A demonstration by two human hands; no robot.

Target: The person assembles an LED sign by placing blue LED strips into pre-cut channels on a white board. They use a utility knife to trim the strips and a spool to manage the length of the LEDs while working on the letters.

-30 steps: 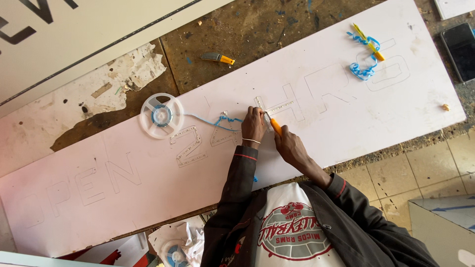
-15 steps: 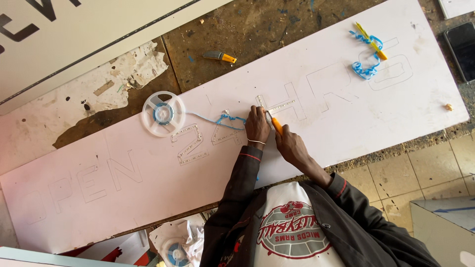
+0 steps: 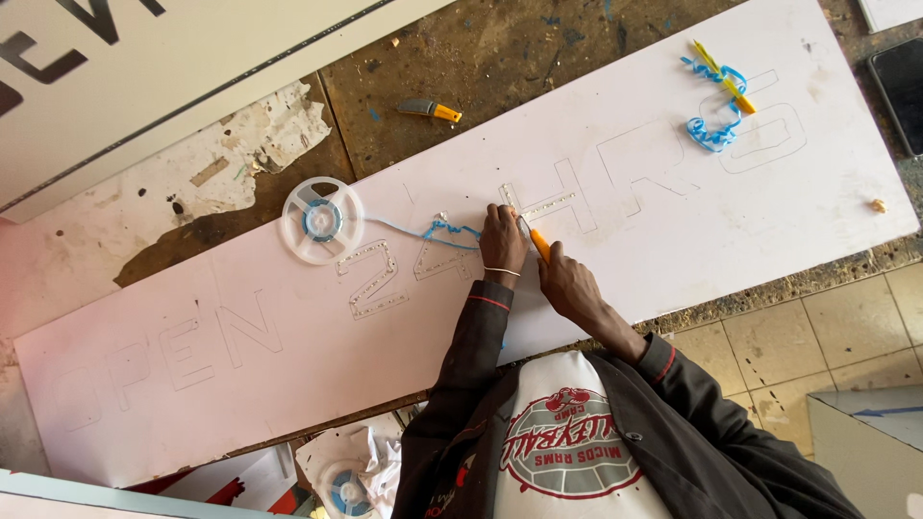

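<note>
Worktop [image 3: 538, 58] scene near-static: left hand [image 3: 503, 238] stays pressed on white panel [image 3: 673, 221], right hand [image 3: 567, 284] fingers gripping orange knife [image 3: 540, 245]; reel [image 3: 321, 220] at 9 o'clock shifted slightly.

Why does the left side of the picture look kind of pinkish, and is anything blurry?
In the head view, a soft pink haze washes over the left end of the white sign board, likely lens glare; the light is even daylight with faint shadows; the left hand, the right hand with its orange-handled knife, and the clear spool look sharp; only the far corners look a little soft.
</note>
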